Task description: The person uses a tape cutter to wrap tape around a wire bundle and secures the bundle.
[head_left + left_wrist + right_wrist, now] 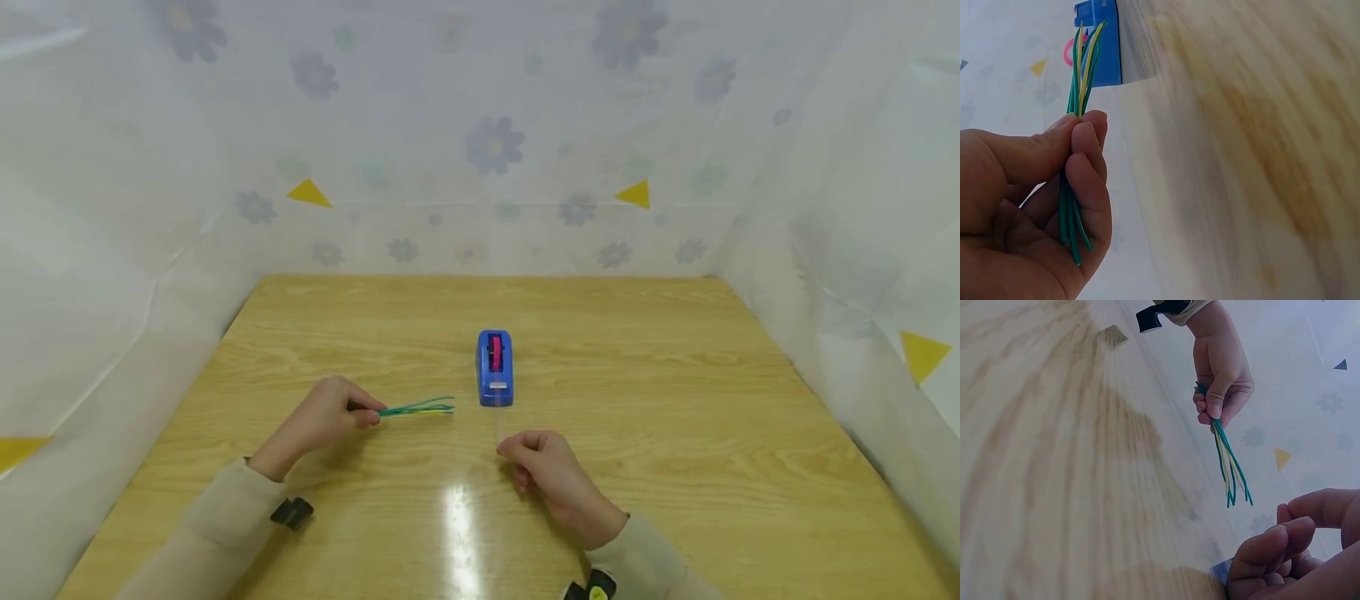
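Note:
My left hand pinches a bundle of thin green and yellow wires between thumb and fingers. In the left wrist view the loose wire ends fan out above the fingertips, and the other ends hang inside the palm. A blue tape dispenser with a pink core stands on the table beyond both hands. From its front a faint strip of clear tape runs toward my right hand, whose thumb and index finger pinch the end. The right wrist view barely shows the dispenser, behind the fingers.
The wooden table carries the dispenser near its middle. White sheeting with a flower print rises behind it, and plain white sheeting hangs at the sides. Yellow triangles mark the sheeting.

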A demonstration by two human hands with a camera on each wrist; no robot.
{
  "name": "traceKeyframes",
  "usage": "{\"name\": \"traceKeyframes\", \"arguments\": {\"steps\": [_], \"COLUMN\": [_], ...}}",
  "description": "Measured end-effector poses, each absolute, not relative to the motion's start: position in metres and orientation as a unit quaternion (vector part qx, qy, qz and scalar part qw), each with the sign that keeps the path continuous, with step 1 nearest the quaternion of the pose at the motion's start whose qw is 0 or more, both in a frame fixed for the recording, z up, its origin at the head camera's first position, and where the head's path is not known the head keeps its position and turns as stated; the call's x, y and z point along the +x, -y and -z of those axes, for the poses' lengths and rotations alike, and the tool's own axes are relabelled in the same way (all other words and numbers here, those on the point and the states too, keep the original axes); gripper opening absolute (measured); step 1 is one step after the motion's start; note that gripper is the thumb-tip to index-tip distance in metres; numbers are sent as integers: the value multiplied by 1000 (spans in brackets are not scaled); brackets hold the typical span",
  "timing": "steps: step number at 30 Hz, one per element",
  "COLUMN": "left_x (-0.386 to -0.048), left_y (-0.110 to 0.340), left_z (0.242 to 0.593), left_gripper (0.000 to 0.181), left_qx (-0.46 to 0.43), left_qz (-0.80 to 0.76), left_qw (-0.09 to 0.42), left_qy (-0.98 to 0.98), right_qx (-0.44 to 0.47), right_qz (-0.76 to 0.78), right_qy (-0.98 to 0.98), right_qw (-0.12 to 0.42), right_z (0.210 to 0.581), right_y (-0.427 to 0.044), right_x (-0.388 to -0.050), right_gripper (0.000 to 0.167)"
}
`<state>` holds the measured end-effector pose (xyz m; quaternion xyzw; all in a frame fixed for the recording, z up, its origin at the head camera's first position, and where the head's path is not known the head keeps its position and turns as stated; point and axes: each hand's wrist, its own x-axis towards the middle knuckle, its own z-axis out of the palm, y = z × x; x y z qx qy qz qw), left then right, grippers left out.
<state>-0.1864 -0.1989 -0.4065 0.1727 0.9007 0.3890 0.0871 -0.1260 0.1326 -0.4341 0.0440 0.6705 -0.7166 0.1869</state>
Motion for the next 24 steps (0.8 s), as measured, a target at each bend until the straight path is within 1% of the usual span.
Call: {"name": "traceKeyframes", "arguments": {"steps": [11, 24], "left_x": [-191, -195], "left_y": [189, 174], "left_z": [411, 414], "left_gripper": [11, 11], "left_qx": [211, 236], "left_qz": [-375, -373], "left_qw": [80, 96], "left_qy": [-899, -892], "right_qx": [47, 44], "right_qz": [709, 711], "right_qy": [-681, -679], "right_qw": [179, 177], "right_z": [435, 432], "right_y": [-135, -137], "right_x": [-123, -120], "right_gripper": [22, 22]}}
